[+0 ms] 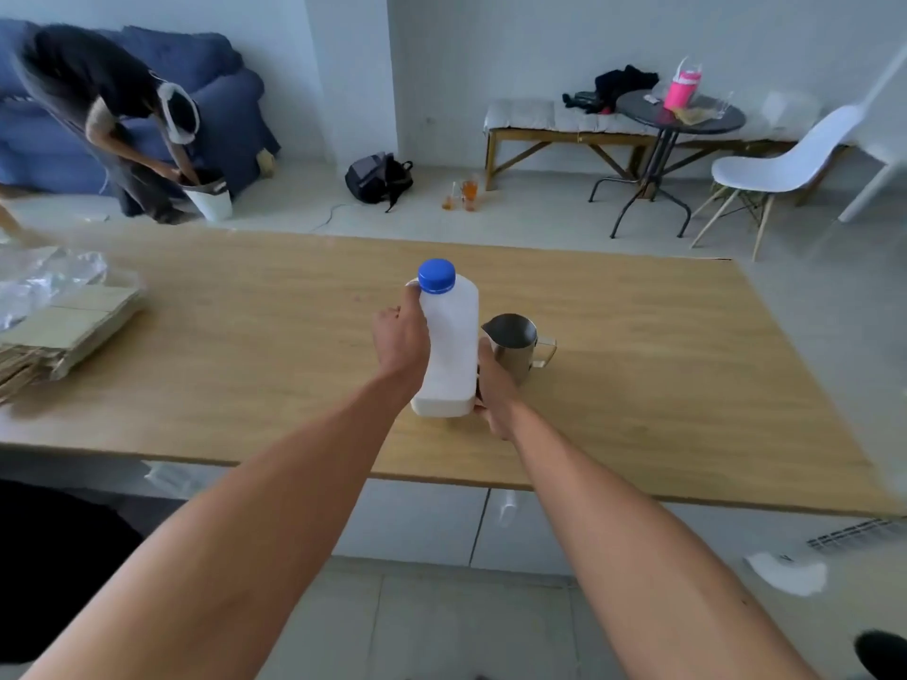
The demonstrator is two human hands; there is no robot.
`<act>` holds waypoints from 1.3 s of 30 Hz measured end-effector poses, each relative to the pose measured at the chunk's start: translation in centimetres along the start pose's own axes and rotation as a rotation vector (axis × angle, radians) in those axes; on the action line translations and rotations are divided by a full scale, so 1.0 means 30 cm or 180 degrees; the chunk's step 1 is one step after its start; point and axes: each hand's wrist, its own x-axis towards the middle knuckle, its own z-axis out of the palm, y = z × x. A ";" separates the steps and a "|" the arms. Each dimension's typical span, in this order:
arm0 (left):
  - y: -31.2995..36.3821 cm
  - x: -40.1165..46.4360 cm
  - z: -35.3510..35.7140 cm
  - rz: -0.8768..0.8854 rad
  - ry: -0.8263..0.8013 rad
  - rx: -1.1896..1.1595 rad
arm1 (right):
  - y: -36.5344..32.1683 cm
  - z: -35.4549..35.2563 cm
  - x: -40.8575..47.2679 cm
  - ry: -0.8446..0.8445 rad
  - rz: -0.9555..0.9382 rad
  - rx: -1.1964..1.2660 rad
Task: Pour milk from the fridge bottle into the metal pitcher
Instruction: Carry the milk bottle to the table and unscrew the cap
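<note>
Milk bottle [449, 343], white plastic with a blue cap [436, 275] screwed on, stands upright near the front middle of the wooden bench [638, 346]; its base seems to rest on the bench, though I cannot be sure it is fully down. From the head camera, the left hand [402, 338] wraps the bottle's upper left side, its fingers [411, 292] curled round the shoulder just under the cap; the right hand [493, 385] presses against the lower right side near the base, fingers closed on the bottle, so both hands hold it. Just to the right and a little behind stands the metal pitcher [514, 347], upright, open-topped, spout towards the bottle, handle pointing away to the right; the right hand sits between bottle and pitcher, close to the pitcher's wall. Nothing has been poured, I judge, since the cap is on; the step in hand is opening. To do it well, keep one hand firm low on the body while the other twists the cap off; then tilt slowly, the mouth over the pitcher's rim, and mind that the hand does not knock the pitcher.
</note>
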 end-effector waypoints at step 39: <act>-0.122 0.022 0.002 0.0042 -0.0232 0.0031 | -0.410 0.167 -0.174 0.1864 -0.1976 -0.4994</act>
